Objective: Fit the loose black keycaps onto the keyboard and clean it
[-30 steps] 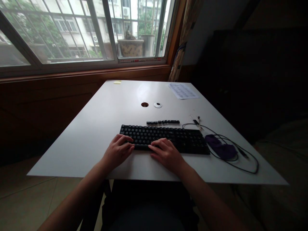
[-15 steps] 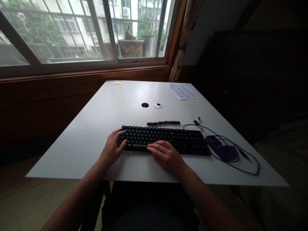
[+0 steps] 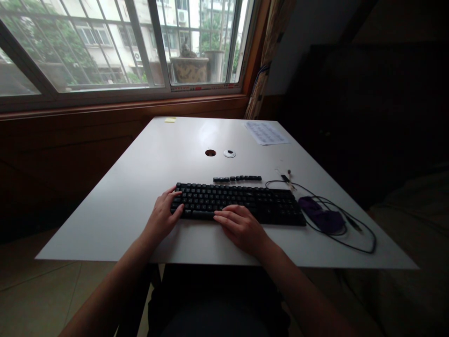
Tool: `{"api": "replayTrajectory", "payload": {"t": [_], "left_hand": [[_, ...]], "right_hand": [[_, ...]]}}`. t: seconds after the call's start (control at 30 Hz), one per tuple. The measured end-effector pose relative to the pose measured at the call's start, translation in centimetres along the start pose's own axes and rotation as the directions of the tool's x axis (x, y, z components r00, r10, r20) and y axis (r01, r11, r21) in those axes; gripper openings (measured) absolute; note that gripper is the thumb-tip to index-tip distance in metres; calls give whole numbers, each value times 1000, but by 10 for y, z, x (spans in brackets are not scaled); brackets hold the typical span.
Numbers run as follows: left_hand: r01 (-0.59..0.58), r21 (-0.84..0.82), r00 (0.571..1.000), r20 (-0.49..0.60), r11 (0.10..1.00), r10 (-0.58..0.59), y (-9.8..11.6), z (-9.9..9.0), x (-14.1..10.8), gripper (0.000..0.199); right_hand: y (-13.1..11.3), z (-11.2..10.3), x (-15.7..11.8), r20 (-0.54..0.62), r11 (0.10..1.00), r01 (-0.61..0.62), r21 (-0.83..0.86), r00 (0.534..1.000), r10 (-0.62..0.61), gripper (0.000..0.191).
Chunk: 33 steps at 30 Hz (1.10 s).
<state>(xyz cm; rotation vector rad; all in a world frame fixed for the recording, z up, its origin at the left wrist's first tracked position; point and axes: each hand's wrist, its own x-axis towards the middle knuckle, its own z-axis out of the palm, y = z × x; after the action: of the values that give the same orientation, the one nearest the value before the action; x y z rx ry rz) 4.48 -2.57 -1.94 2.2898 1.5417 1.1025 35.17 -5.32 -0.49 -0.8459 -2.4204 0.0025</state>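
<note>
Here's the left hand [image 3: 162, 211], grip wide, over the black keyboard [image 3: 210, 197]; right hand [image 3: 242, 228] at the space bar [image 3: 199, 215], can't tell its grip.

No word, number or brand could be read. Pale marks, too small to make out, stood on the keys of the keyboard [image 3: 217, 194] beneath the fingers of the left hand [image 3: 162, 211] and the right hand [image 3: 244, 228]. Well ahead of the right fingers and off to their right, the papers [image 3: 266, 133] bore blurred print. Far beyond both hands' fingers, the window frame [image 3: 205, 88] carried red marks, likewise illegible.
</note>
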Motion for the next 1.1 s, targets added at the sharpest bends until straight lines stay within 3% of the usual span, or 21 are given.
{"api": "replayTrajectory", "payload": {"t": [0.27, 1.1], "left_hand": [[2, -8, 1000, -8, 1000, -2, 1, 0, 0, 34], [9, 4, 1000, 10, 1000, -9, 2, -1, 1, 33]], "right_hand": [[-5, 0, -1, -36, 998, 63, 13, 997, -62, 41], [-11, -3, 4, 98, 999, 32, -17, 995, -30, 50]]}}
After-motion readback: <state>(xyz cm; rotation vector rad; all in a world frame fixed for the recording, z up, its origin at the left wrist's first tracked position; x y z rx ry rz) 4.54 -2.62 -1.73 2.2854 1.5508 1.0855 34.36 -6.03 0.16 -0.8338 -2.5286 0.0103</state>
